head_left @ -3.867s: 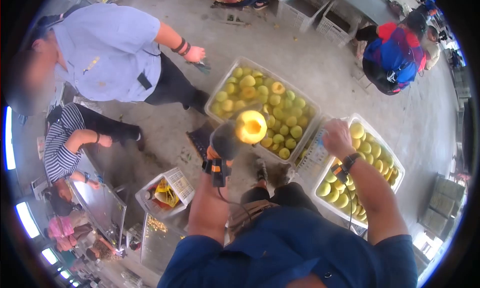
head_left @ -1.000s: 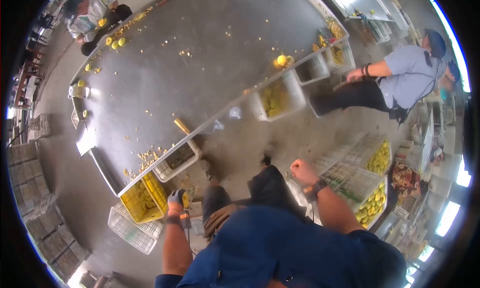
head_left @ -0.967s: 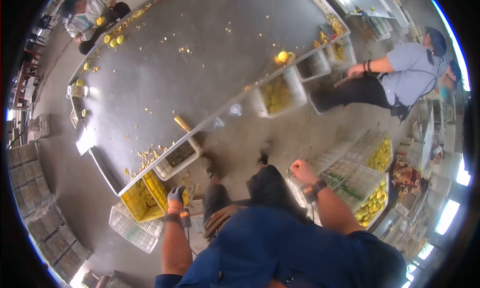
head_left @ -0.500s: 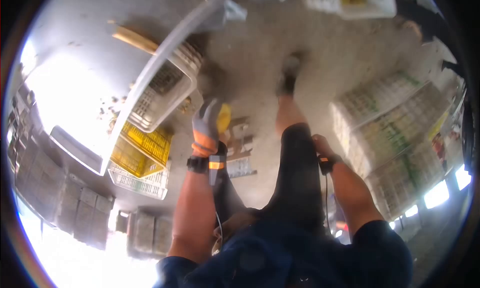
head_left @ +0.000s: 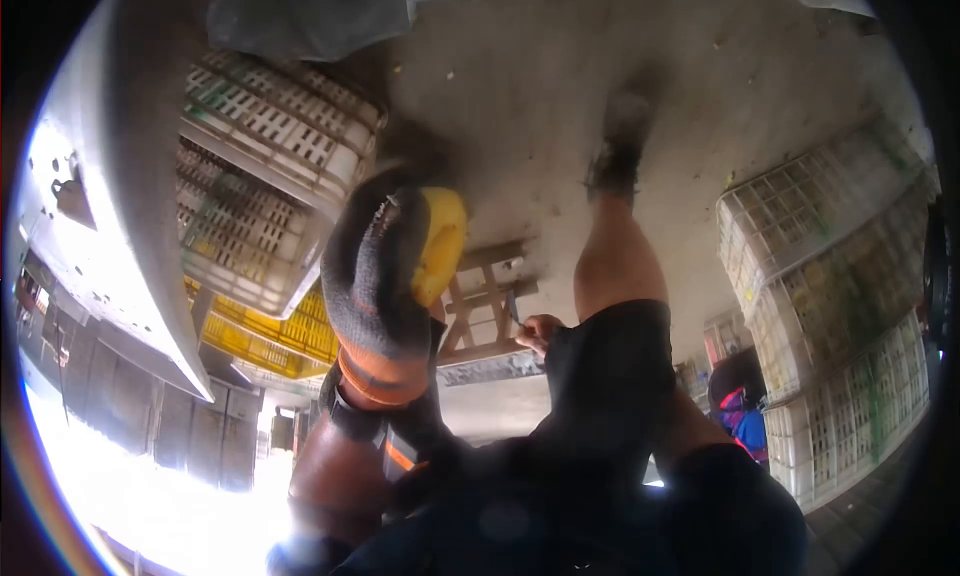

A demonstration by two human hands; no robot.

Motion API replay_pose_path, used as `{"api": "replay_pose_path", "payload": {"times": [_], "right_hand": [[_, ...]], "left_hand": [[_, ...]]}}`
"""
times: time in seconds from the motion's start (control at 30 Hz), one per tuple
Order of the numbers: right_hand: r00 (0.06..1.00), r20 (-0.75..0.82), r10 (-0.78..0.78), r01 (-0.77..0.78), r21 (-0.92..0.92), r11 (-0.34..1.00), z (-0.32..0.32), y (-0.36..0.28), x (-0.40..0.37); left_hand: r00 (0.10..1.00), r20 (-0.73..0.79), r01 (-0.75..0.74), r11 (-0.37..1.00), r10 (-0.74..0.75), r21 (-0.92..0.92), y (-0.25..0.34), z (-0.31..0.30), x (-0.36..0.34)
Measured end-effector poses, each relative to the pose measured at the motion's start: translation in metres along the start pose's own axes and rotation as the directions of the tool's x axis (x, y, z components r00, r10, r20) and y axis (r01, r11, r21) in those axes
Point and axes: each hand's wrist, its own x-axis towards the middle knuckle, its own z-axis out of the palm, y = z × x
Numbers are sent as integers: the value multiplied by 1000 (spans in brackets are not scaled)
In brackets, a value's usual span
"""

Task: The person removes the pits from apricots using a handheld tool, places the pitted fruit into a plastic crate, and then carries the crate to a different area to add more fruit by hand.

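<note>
My left hand (head_left: 375, 286), in a grey and orange knit glove, is raised at centre left with its fingers curled round a yellow object (head_left: 441, 244) with small dark spots. The glove hides much of this object. My right hand (head_left: 541, 333) is bare and closed, low between my legs beside the right knee. A thin narrow object (head_left: 513, 307) sticks up from its fingers; blur keeps me from naming it. My right forearm is mostly hidden behind the thigh.
White slatted crates (head_left: 270, 126) and a yellow crate (head_left: 270, 336) stand at left by a pale table edge (head_left: 150, 246). More crates (head_left: 850, 266) are stacked at right. A wooden frame (head_left: 482, 301) lies on the floor between my legs. Plastic sheeting (head_left: 310, 21) shows at top left.
My left hand with the yellow object appears larger and closer. My right hand has moved from outside the right thigh to between my legs. The view has shifted, and the left crates look nearer.
</note>
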Motion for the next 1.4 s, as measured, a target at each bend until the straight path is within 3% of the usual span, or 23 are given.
{"api": "replay_pose_path", "payload": {"times": [0.13,0.2,0.23,0.37,0.47,0.53,0.6,0.7,0.73,0.77,0.83,0.87,0.9,1.0,1.03,1.1,1.13,1.2,1.23,1.3,1.33,1.37,1.4], "right_hand": [[965,-185,-187,155,-174,972,-79,-30,-67],[940,-277,-201,142,-221,965,-120,-35,-94],[923,-327,-205,132,-231,964,-140,-38,-105],[825,-502,-259,137,-266,954,-198,-35,-118],[725,-581,-370,203,-332,921,-247,-47,-108],[647,-606,-463,266,-389,882,-282,-69,-111],[555,-601,-575,346,-461,817,-315,-107,-133],[363,-541,-759,545,-537,644,-341,-185,-183],[283,-514,-810,629,-537,561,-331,-218,-206],[201,-486,-850,695,-541,474,-308,-246,-235],[29,-436,-899,750,-586,308,-201,-301,-322],[3,-383,-924,695,-664,277,-173,-327,-347],[-15,-330,-944,633,-734,247,-147,-351,-365],[-94,-201,-975,541,-833,119,-38,-407,-400],[-149,-83,-985,480,-877,1,-33,-433,-383],[-231,117,-966,296,-937,-184,-8,-480,-366],[-255,192,-948,188,-952,-243,17,-498,-358],[-154,174,-972,219,-954,-206,48,-544,-333],[-98,166,-981,208,-961,-183,59,-570,-318],[-48,227,-973,132,-964,-231,73,-623,-286],[91,212,-973,45,-977,-208,87,-636,-282],[120,256,-959,7,-966,-257,89,-650,-266],[147,293,-945,-35,-953,-301,85,-662,-252]], "left_hand": [[977,-32,-212,974,210,-83,23,-8,25],[984,-70,-178,958,166,-224,33,-14,37],[997,-67,-60,933,38,-355,46,-17,39],[974,-138,-203,962,179,-183,70,-31,31],[966,-229,-198,910,119,-364,78,-32,5],[972,-236,-169,758,21,-630,81,-32,-13],[885,-398,-365,891,241,-271,51,-28,-28],[661,-467,-512,808,587,291,33,-33,-26],[584,-453,-505,738,674,446,35,-38,-34],[598,-489,-526,771,635,359,56,-42,-46],[662,-595,-588,808,456,-36,55,-40,-35],[707,-609,-596,767,360,-239,53,-45,-29],[686,-628,-596,779,367,-196,57,-55,-32],[507,-696,-448,845,509,292,34,-79,-29],[489,-758,-418,878,432,231,12,-81,-13],[470,-857,-524,848,210,-80,-11,-94,3],[464,-866,-524,846,189,-96,-11,-102,-5],[451,-880,-526,841,148,-127,-9,-119,-22],[387,-878,-440,893,281,92,-7,-131,-27],[316,-873,-335,904,373,265,1,-160,-28],[320,-890,-339,916,325,212,9,-165,-32],[432,-902,-571,782,27,-250,19,-171,-31],[457,-889,-568,759,-33,-320,12,-176,-26]]}}
